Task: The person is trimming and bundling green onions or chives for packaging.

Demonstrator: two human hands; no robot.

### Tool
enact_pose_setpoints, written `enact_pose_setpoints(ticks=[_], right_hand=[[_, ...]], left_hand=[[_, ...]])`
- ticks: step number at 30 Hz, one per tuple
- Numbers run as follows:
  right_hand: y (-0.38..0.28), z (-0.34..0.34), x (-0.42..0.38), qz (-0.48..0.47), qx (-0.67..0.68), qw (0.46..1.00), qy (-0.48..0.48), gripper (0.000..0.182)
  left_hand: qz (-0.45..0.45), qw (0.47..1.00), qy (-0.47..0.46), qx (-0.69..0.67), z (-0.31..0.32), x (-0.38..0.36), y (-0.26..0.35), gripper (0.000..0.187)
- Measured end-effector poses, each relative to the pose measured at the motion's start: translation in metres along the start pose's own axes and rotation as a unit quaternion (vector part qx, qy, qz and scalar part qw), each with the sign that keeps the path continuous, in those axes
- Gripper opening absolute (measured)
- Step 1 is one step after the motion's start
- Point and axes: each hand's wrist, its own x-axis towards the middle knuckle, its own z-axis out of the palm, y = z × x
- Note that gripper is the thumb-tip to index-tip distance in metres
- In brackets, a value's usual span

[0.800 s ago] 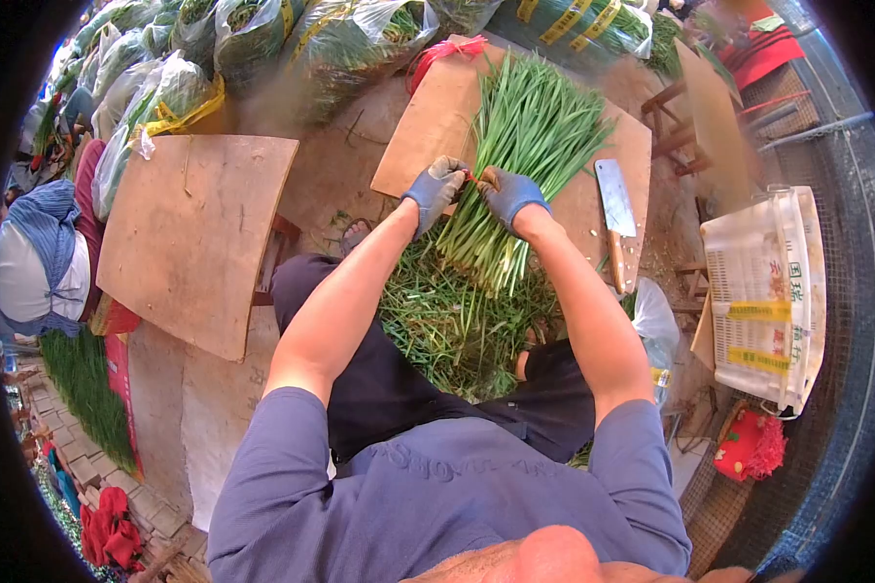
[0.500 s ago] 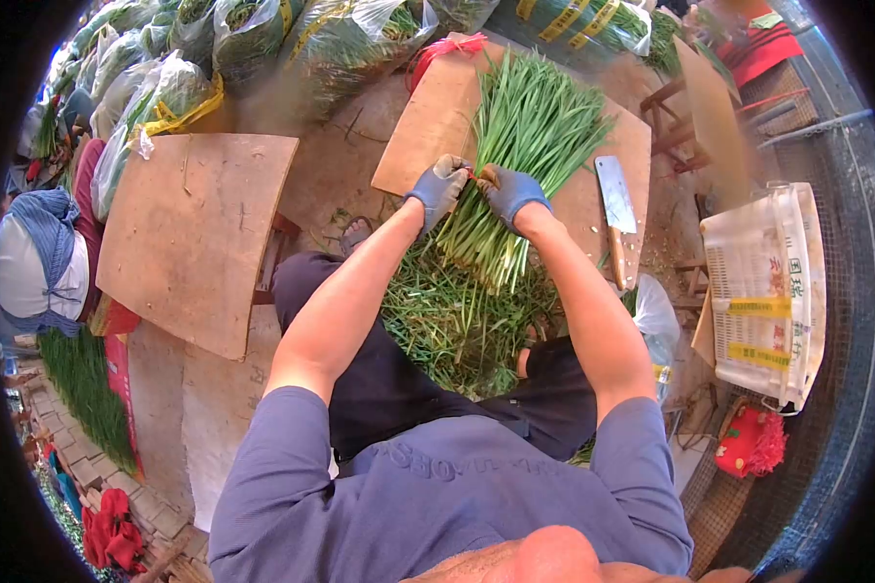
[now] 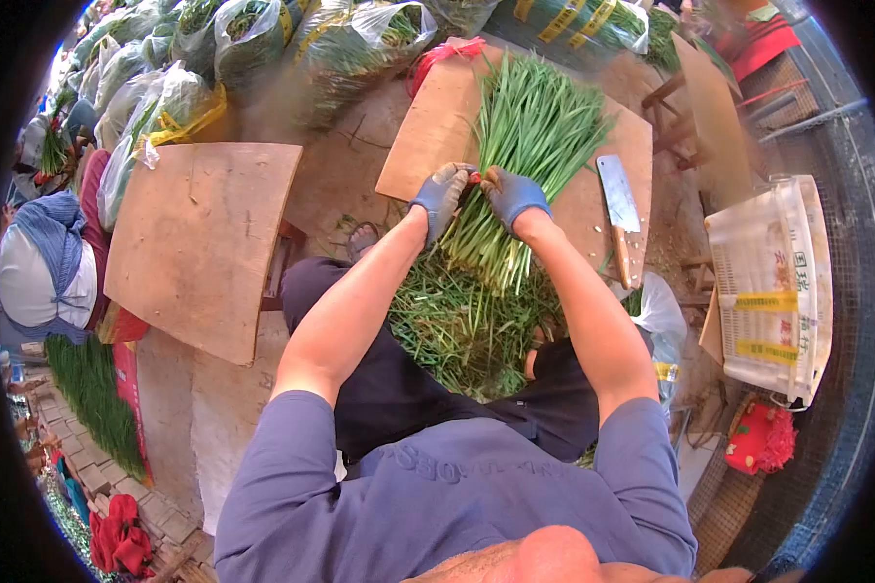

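A big bunch of long green chives (image 3: 535, 117) lies on a wooden board, leafy ends pointing away and pale cut ends hanging over the near edge. My left hand (image 3: 442, 199), in a blue and grey glove, is closed at the bunch's left side. Close beside it, my right hand (image 3: 512, 199), gloved alike, is closed at the stems' upper face. A small bit of red tie (image 3: 474, 178) shows between the fingertips of both hands; the rest of it is hidden. To the right lies a cleaver (image 3: 618, 199) with a wooden handle.
Red ties (image 3: 447, 60) lie at the wooden board's (image 3: 413, 146) far corner. Chive trimmings (image 3: 457, 330) cover the floor between my legs. Another board (image 3: 204, 243) stands left, near a seated person (image 3: 49, 262). Bagged greens (image 3: 360, 58) line the back; a white crate (image 3: 768, 291) stands right.
Both hands stay at the bunch, and more of the red tie shows between them. The whole view has shifted slightly; the chives and cleaver keep their places on the board.
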Motion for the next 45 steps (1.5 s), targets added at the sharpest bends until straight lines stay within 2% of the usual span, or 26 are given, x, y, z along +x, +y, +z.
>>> enact_pose_setpoints(ticks=[3,4,5,6,7,8,9,10,12,15,17,18,21,24,25,26,27,29,31,34,38,40,42,43,44,45], right_hand=[[-0.001,0.002,-0.001,0.003,-0.015,1.000,0.024,0.035],[0.006,0.008,0.002,-0.001,-0.011,0.999,0.037,0.039],[0.002,0.004,0.002,0.020,-0.014,0.999,0.034,0.041],[-0.005,0.002,0.001,0.036,-0.016,0.999,0.033,0.043],[-0.021,-0.011,-0.007,0.033,-0.013,0.999,0.026,0.046],[-0.022,-0.013,-0.006,0.034,-0.014,0.999,0.013,0.047],[-0.001,0.007,-0.001,-0.015,-0.010,0.996,0.087,0.042],[-0.002,0.004,-0.003,-0.001,-0.001,0.998,0.063,0.037],[0.001,0.001,-0.007,0.003,0.012,0.999,0.040,0.031],[0.008,0.004,-0.013,-0.030,0.031,0.997,0.065,0.029],[-0.003,0.002,-0.021,-0.049,0.045,0.992,0.104,0.029],[-0.004,0.003,-0.024,-0.036,0.096,0.988,0.117,0.033],[-0.019,-0.003,-0.026,0.095,0.043,0.985,0.137,0.037],[-0.032,-0.005,-0.031,0.127,0.094,0.972,0.174,0.039],[-0.038,-0.008,-0.034,0.141,0.115,0.967,0.180,0.038],[-0.002,0.021,-0.022,0.082,0.167,0.949,0.254,0.038],[-0.005,0.017,-0.025,0.067,0.143,0.945,0.287,0.036],[-0.010,0.009,-0.033,0.036,0.091,0.930,0.355,0.032],[0.012,0.016,-0.035,-0.024,0.065,0.948,0.312,0.025],[0.022,0.017,-0.034,-0.071,0.065,0.952,0.290,0.015],[0.029,0.001,-0.038,-0.014,0.147,0.962,0.230,0.011],[0.045,0.001,-0.031,0.073,0.380,0.904,0.181,0.013],[0.054,0.003,-0.030,0.102,0.562,0.809,0.140,0.014],[0.053,0.001,-0.028,0.108,0.581,0.796,0.130,0.014],[0.052,0.000,-0.025,0.114,0.600,0.783,0.120,0.014],[0.052,-0.003,-0.026,0.122,0.618,0.769,0.109,0.015]], left_hand=[[0.038,0.998,-0.022,0.052,0.005,0.000,0.000,0.026],[-0.014,0.978,-0.028,0.207,0.003,0.009,0.011,0.033],[0.054,0.980,-0.007,0.194,0.000,0.015,-0.004,0.028],[0.216,0.889,-0.025,0.403,-0.014,0.042,-0.028,0.030],[0.094,0.948,-0.013,0.304,-0.002,0.015,0.006,0.027],[0.075,0.964,0.018,0.255,0.002,0.012,0.007,0.023],[0.063,0.974,0.028,0.217,0.002,0.014,0.003,0.021],[0.109,0.972,0.031,0.205,0.003,0.018,-0.008,0.021],[0.092,0.964,0.021,0.249,0.006,0.007,0.009,0.020],[0.161,0.885,0.048,0.435,0.015,0.006,0.035,0.020],[0.215,0.845,0.054,0.486,0.021,0.012,0.035,0.020],[0.241,0.823,0.062,0.510,0.031,0.003,0.046,0.020],[0.301,0.774,0.092,0.550,0.051,0.002,0.037,0.025],[0.388,0.718,0.157,0.555,0.055,0.011,0.019,0.025],[0.362,0.752,0.149,0.530,0.053,0.010,0.024,0.025],[0.335,0.785,0.141,0.502,0.053,0.008,0.028,0.024],[0.309,0.816,0.132,0.471,0.054,0.006,0.032,0.023],[0.286,0.824,0.138,0.469,0.061,0.003,0.041,0.018],[0.287,0.828,0.161,0.453,0.067,0.003,0.041,0.017],[0.387,0.787,0.157,0.455,0.078,-0.001,0.033,0.019],[0.288,0.878,0.086,0.373,0.065,0.000,0.038,0.038],[0.234,0.914,0.103,0.315,0.063,-0.013,0.040,0.058],[0.133,0.857,0.044,0.495,0.075,-0.030,0.034,0.076],[0.079,0.812,0.016,0.578,0.079,-0.036,0.034,0.086],[0.026,0.808,-0.017,0.589,0.087,-0.039,0.035,0.104],[0.032,0.796,0.006,0.604,0.094,-0.042,0.036,0.105]])
